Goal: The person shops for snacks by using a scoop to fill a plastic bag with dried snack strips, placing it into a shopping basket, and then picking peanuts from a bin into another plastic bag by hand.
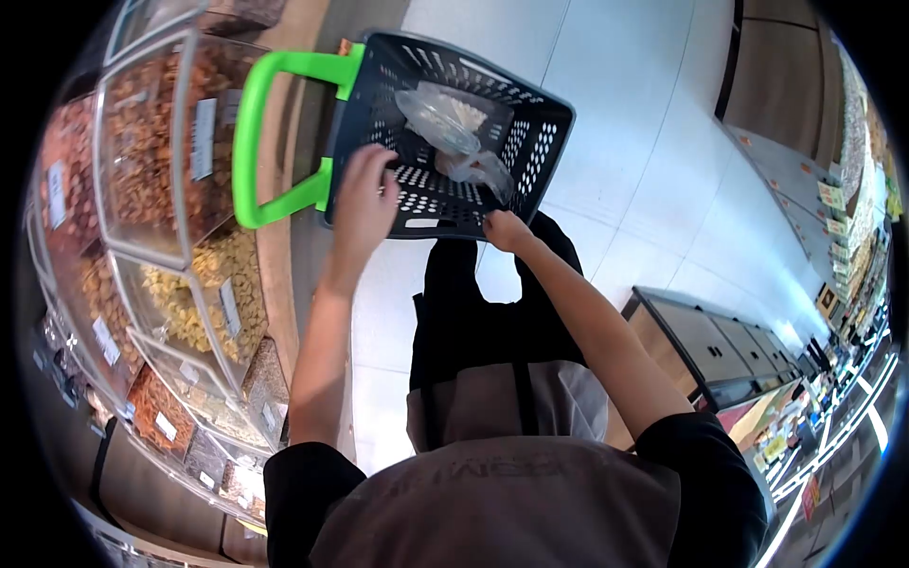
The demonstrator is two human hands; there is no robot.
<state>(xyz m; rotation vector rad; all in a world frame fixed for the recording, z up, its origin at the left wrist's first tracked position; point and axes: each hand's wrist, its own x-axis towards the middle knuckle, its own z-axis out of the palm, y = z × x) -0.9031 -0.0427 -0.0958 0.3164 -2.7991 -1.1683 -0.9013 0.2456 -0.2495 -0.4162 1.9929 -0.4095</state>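
Note:
A dark grey shopping basket [554,142] with a green handle [248,142] is tilted in front of my legs. Inside it lie a clear plastic bag [440,118] with pale contents and a second clear bag [478,172]. My right hand [508,231] is closed on the basket's near rim at the right corner. Over the near left corner, beside the handle's lower end, is my left hand [367,189]. Its thumb and fingers are apart, and nothing shows between them. I cannot tell whether it touches the rim.
Clear bulk bins [147,151] of dried foods with white labels line the left, above a wooden ledge [275,256]. Pale floor tiles [625,114] spread ahead and right. A low cabinet [710,341] stands at the right, with stocked shelves [852,218] beyond.

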